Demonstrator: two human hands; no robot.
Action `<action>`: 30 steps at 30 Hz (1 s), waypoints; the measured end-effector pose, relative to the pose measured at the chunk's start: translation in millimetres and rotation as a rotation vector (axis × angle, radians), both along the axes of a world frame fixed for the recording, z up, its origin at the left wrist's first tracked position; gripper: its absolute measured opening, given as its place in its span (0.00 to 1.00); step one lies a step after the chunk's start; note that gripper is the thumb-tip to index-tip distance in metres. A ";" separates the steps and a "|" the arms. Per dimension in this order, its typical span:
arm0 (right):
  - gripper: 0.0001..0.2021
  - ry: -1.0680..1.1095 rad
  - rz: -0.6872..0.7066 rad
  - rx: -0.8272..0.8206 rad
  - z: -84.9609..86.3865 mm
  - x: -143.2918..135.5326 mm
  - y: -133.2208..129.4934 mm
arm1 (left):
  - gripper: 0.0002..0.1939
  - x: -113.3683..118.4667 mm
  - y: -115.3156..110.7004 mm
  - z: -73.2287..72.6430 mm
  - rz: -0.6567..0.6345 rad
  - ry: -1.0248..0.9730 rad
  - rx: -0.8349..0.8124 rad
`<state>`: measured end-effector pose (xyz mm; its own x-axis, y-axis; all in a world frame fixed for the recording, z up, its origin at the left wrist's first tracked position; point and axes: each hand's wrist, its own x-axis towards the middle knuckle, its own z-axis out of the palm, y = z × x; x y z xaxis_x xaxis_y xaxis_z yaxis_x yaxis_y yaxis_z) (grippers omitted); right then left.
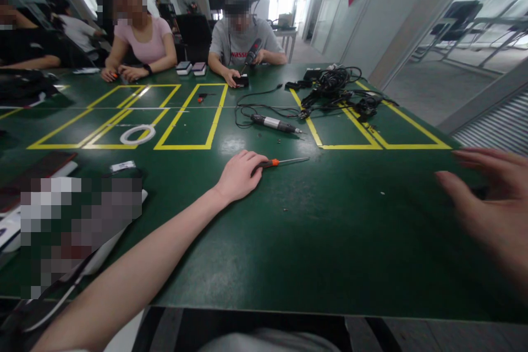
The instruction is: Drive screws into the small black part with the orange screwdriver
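Note:
My left hand (243, 176) rests on the green tabletop with its fingers wrapped round the dark handle of a screwdriver (275, 163). The screwdriver has an orange collar, and its thin metal shaft points right. At the right edge of the view, my right hand (493, 192) hovers above the table, thumb and fingers spread apart, nothing seen between them. Just beyond the left hand lies an electric screwdriver (275, 124), black with a silver band, its cord trailing back. A few tiny dark pieces, too small to name, lie near its tip.
A tangle of black cables (334, 91) lies at the back right. Yellow tape (185, 147) marks rectangles on the table (330, 264). A white ring (137, 134), like a tape roll, lies left. Across the table, a person in grey (264, 38) holds a power tool over a black box.

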<state>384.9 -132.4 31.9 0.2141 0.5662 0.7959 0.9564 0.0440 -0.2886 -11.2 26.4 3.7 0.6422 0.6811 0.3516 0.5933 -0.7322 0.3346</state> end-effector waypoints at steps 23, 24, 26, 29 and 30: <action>0.05 -0.069 0.927 -0.653 -16.8 -177.3 39.0 | 0.15 3.3 -0.2 -3.1 0.005 0.021 0.033; 0.05 -0.082 0.927 -0.642 -17.5 -177.5 38.7 | 0.15 3.2 0.0 -3.1 0.004 0.020 0.033; 0.06 -0.097 0.918 -0.640 -17.7 -175.8 38.6 | 0.15 2.9 0.1 -3.0 -0.001 0.017 0.029; 0.06 -0.038 0.884 -0.688 -13.7 -168.1 40.1 | 0.15 2.5 0.1 -2.7 -0.006 0.017 0.024; 0.05 0.006 0.872 -0.716 -11.6 -165.0 41.1 | 0.15 2.4 0.1 -2.6 -0.006 0.017 0.024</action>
